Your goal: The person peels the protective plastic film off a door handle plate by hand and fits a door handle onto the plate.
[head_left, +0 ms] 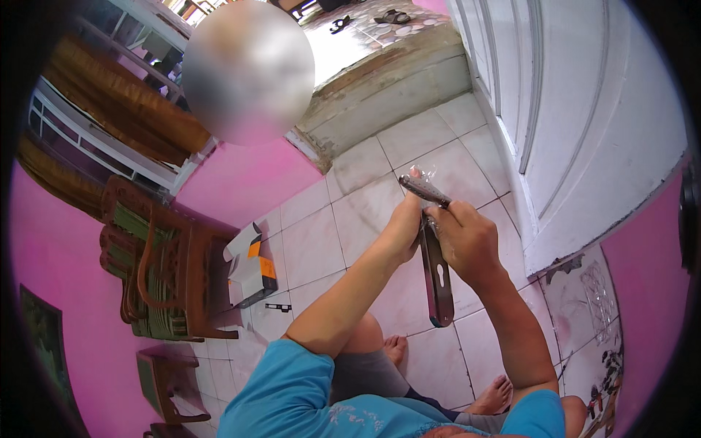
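Note:
Both of my hands are on a dark metal door handle, a curved lever on a long plate point(438, 281) with a keyhole cut in it. Clear plastic wrap point(429, 175) clings around its upper part. My left hand point(403, 230) grips it from the left; most of those fingers are hidden behind the metal. From the right, my right hand point(467, 237) closes over the place where lever point(426, 191) and plate meet. The plate's rounded lower end hangs down between my forearms, above the tiled floor.
A white panelled door point(577, 124) stands at the right. Left of me are an opened box point(255, 274), a small dark metal strip point(278, 307) and a carved wooden chair point(161, 270). Scattered tools point(602, 398) lie at lower right. Sandals point(393, 17) rest on a raised step point(387, 95).

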A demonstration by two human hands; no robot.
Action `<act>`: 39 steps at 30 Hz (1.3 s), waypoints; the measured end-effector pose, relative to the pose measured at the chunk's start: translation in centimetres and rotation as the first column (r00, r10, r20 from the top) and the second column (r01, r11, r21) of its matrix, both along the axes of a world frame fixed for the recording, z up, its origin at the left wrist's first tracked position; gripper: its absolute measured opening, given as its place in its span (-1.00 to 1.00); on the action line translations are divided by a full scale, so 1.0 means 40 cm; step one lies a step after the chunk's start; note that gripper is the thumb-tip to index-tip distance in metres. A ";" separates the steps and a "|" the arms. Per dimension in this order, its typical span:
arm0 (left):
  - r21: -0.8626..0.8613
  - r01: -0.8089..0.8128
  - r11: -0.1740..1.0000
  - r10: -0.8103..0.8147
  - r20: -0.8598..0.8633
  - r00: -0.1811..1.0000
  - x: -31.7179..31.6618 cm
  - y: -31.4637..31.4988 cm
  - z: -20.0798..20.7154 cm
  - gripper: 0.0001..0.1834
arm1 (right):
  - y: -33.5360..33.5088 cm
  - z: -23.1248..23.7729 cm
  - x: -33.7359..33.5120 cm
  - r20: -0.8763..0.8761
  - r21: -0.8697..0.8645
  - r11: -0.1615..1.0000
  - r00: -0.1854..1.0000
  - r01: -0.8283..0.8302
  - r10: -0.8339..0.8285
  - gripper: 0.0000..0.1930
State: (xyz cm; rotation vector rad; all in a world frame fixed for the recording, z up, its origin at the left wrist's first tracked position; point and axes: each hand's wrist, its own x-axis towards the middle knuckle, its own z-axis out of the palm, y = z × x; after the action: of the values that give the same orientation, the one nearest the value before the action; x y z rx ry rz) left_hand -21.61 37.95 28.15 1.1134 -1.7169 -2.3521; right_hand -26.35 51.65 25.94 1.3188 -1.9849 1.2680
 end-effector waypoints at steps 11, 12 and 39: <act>-0.001 -0.013 1.000 0.013 -0.139 0.990 0.009 -0.035 0.035 -0.10 | -0.024 0.009 -0.001 0.183 -0.108 0.977 0.962 -0.185 0.202 -0.86; -0.033 -0.041 0.999 0.036 -0.154 0.987 0.011 -0.032 0.043 -0.11 | -0.025 0.011 0.003 0.185 -0.106 0.978 0.962 -0.182 0.199 -0.86; 0.184 0.117 0.976 -0.034 -0.400 0.916 0.010 -0.064 0.052 -0.21 | 0.029 0.069 -0.020 0.733 -0.056 0.961 0.642 -0.270 0.224 -0.63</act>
State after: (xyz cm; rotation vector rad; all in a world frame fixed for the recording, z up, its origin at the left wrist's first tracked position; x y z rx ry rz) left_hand -21.22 35.37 30.21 0.5323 -1.4253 -2.6179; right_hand -27.14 52.80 28.70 1.2406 -2.4154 2.1655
